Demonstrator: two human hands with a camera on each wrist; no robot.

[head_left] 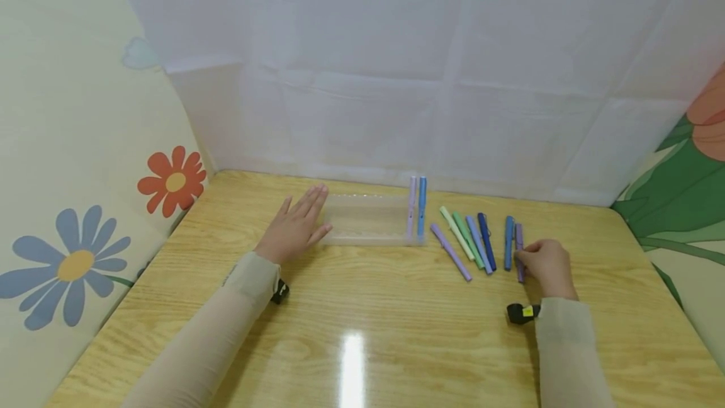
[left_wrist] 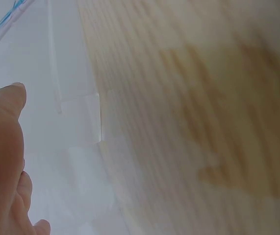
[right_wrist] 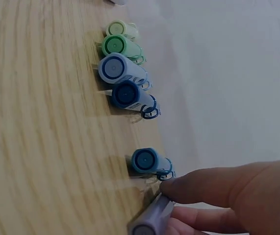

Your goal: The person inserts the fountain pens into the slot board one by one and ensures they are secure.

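A clear ridged rack (head_left: 368,219) lies on the table, with a light purple pen (head_left: 411,206) and a blue pen (head_left: 421,206) resting across its right end. My left hand (head_left: 294,225) rests on the rack's left end, fingers straight. At the right, my right hand (head_left: 548,264) pinches a purple pen (head_left: 519,250) between thumb and fingers; the right wrist view shows this pen (right_wrist: 152,215) angled beside a blue one (right_wrist: 145,160). In the left wrist view the left hand's (left_wrist: 5,161) thumb and fingertips show over the clear plastic (left_wrist: 81,117).
Between rack and right hand lie a purple pen (head_left: 450,252), a pale green pen (head_left: 456,233), a green pen (head_left: 468,240), a periwinkle pen (head_left: 479,245), a dark blue pen (head_left: 487,242) and a blue pen (head_left: 508,243). A white cloth (head_left: 351,112) hangs behind the table.
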